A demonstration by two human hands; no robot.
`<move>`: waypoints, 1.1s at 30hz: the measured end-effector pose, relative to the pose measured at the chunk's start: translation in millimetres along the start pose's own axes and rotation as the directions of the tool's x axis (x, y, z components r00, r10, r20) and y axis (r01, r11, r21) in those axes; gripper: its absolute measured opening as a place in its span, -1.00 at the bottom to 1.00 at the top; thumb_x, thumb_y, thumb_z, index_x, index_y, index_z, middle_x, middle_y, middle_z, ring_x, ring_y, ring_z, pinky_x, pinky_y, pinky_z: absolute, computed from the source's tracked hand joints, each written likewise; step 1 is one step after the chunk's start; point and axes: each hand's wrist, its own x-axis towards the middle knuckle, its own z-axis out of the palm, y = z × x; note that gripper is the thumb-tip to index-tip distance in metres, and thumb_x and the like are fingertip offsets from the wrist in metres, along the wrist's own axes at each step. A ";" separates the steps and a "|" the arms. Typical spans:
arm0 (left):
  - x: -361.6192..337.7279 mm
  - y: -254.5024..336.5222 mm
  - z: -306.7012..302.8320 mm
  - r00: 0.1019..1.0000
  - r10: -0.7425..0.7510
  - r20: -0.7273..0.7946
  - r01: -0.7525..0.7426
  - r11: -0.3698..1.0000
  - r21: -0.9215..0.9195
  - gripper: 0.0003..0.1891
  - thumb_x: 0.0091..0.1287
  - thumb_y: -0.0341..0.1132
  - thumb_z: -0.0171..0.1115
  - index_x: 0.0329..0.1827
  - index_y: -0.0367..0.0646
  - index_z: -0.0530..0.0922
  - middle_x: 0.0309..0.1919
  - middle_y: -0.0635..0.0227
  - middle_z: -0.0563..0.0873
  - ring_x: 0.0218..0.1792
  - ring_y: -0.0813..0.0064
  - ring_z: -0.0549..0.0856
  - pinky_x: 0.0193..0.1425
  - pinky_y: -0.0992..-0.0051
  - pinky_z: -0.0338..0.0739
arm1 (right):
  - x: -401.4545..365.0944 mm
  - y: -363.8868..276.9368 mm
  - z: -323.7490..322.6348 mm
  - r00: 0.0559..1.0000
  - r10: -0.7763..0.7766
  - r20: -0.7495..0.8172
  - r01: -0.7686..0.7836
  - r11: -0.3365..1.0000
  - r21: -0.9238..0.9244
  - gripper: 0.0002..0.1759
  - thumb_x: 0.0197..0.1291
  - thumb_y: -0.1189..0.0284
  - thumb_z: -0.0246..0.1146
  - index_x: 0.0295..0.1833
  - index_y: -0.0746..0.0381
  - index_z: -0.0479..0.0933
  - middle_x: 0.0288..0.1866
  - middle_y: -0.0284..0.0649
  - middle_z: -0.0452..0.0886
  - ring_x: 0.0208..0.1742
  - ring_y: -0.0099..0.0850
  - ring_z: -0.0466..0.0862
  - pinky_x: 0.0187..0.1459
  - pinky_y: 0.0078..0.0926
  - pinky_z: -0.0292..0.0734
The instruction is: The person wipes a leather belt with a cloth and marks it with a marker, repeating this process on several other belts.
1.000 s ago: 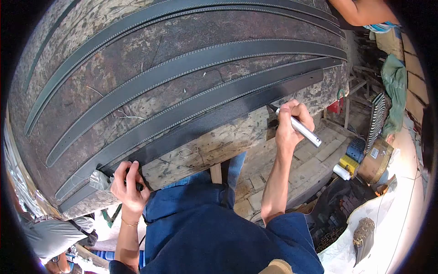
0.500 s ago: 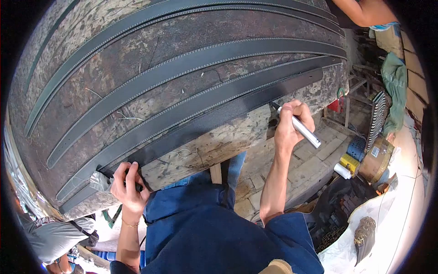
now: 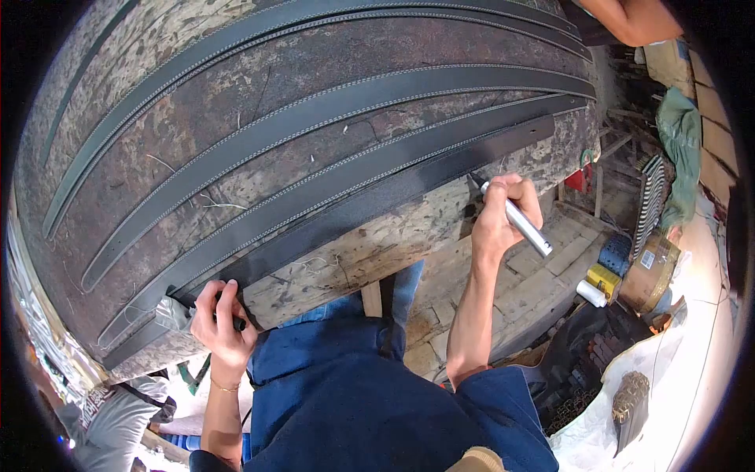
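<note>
My right hand (image 3: 507, 214) is closed around a silver pen-shaped tool (image 3: 528, 228). Its dark tip is by the lower edge of a plain black leather strap (image 3: 370, 206), which lies along the near side of the worktable. At the strap's left end, my left hand (image 3: 224, 321) rests with curled fingers, fingertips against the leather. Part of a small dark object (image 3: 239, 323) shows under those fingers; its kind is hidden. Crumpled greyish material (image 3: 171, 313) sits beside this hand. Just beyond the plain strap lies a black strap with pale edge stitching (image 3: 338, 179).
More stitched straps (image 3: 314, 98) lie across the stained worktable (image 3: 330, 47). To the right are a cardboard box (image 3: 649, 271), a white thread spool (image 3: 591, 293) and green cloth (image 3: 678, 126). Another person's arm (image 3: 629, 20) shows top right; someone's grey trousers (image 3: 118, 425) are lower left.
Both my hands stay almost in place, the right one with its tool shifting very slightly. The grey trousers at lower left have moved, and the other person's arm at top right has shifted a little.
</note>
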 end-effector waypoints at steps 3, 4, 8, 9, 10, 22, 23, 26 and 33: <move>-0.3 -1.0 0.1 1.000 0.007 -0.006 -0.007 1.000 0.005 -0.49 -0.10 -0.73 0.11 0.01 -0.28 0.61 -0.09 0.16 0.60 -0.49 0.41 0.62 -0.38 0.47 0.52 | 0.1 -2.3 0.5 1.000 0.019 -0.007 -0.019 1.000 -0.024 -0.77 0.07 0.71 0.18 -0.55 0.31 0.31 -0.57 -0.28 0.50 -0.54 -0.65 0.34 -0.48 -0.62 0.22; -0.6 -1.0 0.1 1.000 0.006 -0.005 -0.006 1.000 0.010 -0.49 -0.10 -0.73 0.11 0.00 -0.28 0.61 -0.09 0.15 0.60 -0.49 0.40 0.62 -0.38 0.47 0.53 | 0.1 -2.9 0.3 0.999 0.032 0.008 -0.031 0.999 -0.030 -0.71 0.08 0.72 0.15 -0.56 0.27 0.22 -0.54 -0.28 0.47 -0.49 -0.65 0.31 -0.45 -0.61 0.20; -0.5 -1.5 0.2 1.000 0.011 -0.002 -0.011 1.000 0.021 -0.49 -0.11 -0.72 0.11 0.00 -0.27 0.61 -0.08 0.15 0.60 -0.48 0.40 0.63 -0.36 0.47 0.53 | -1.2 -1.1 -0.2 0.996 0.085 0.029 -0.084 0.996 -0.020 -0.70 0.08 0.72 0.15 -0.56 0.26 0.21 -0.54 -0.28 0.47 -0.49 -0.65 0.30 -0.43 -0.61 0.21; -1.0 -1.8 0.0 1.000 0.010 0.000 -0.010 1.000 0.021 -0.49 -0.11 -0.72 0.11 0.00 -0.27 0.61 -0.08 0.15 0.60 -0.48 0.40 0.63 -0.36 0.47 0.53 | -0.4 -1.5 0.2 0.998 0.044 0.047 -0.042 0.998 -0.047 -0.70 0.09 0.71 0.16 -0.56 0.26 0.21 -0.54 -0.29 0.46 -0.49 -0.65 0.30 -0.43 -0.61 0.22; -1.5 -1.8 0.3 1.000 0.008 0.002 -0.008 1.000 0.019 -0.49 -0.11 -0.72 0.11 0.00 -0.27 0.61 -0.08 0.15 0.60 -0.48 0.40 0.63 -0.36 0.47 0.53 | 0.2 -1.7 0.0 0.998 0.003 0.065 0.001 0.997 -0.073 -0.70 0.10 0.70 0.17 -0.55 0.26 0.21 -0.55 -0.29 0.46 -0.49 -0.65 0.30 -0.44 -0.61 0.22; 2.3 -0.4 0.9 1.000 0.019 -0.017 -0.019 1.000 0.018 -0.51 -0.08 -0.73 0.10 -0.01 -0.27 0.61 -0.10 0.13 0.60 -0.48 0.39 0.63 -0.36 0.47 0.53 | 0.5 2.8 -2.5 0.994 0.102 0.027 -0.102 0.995 0.013 -0.74 0.11 0.69 0.24 -0.55 0.31 0.33 -0.58 -0.30 0.53 -0.55 -0.65 0.35 -0.47 -0.61 0.23; 2.6 -0.1 0.9 0.999 0.032 -0.023 -0.031 0.999 0.029 -0.51 -0.08 -0.74 0.10 -0.01 -0.27 0.61 -0.10 0.13 0.60 -0.48 0.39 0.63 -0.36 0.48 0.53 | 0.7 2.7 -2.5 0.994 0.102 0.027 -0.103 0.995 0.013 -0.74 0.11 0.69 0.24 -0.55 0.31 0.33 -0.58 -0.30 0.53 -0.55 -0.65 0.35 -0.47 -0.61 0.23; -1.1 -2.7 2.3 1.000 0.011 -0.013 -0.011 1.000 0.014 -0.52 -0.07 -0.74 0.11 -0.01 -0.28 0.61 -0.10 0.13 0.60 -0.48 0.38 0.63 -0.35 0.47 0.53 | 1.0 2.6 -1.4 0.995 0.046 0.087 -0.044 0.999 -0.017 -0.65 0.15 0.71 0.19 -0.57 0.25 0.21 -0.52 -0.27 0.49 -0.51 -0.63 0.36 -0.47 -0.63 0.26; -0.7 -1.1 0.9 1.000 0.002 -0.004 -0.002 1.000 -0.001 -0.51 -0.09 -0.74 0.12 -0.01 -0.29 0.61 -0.08 0.14 0.60 -0.47 0.39 0.63 -0.35 0.48 0.53 | -3.2 1.9 0.4 0.998 0.021 -0.057 -0.022 1.000 -0.018 -0.73 0.10 0.71 0.19 -0.55 0.28 0.28 -0.54 -0.25 0.53 -0.55 -0.64 0.36 -0.48 -0.61 0.25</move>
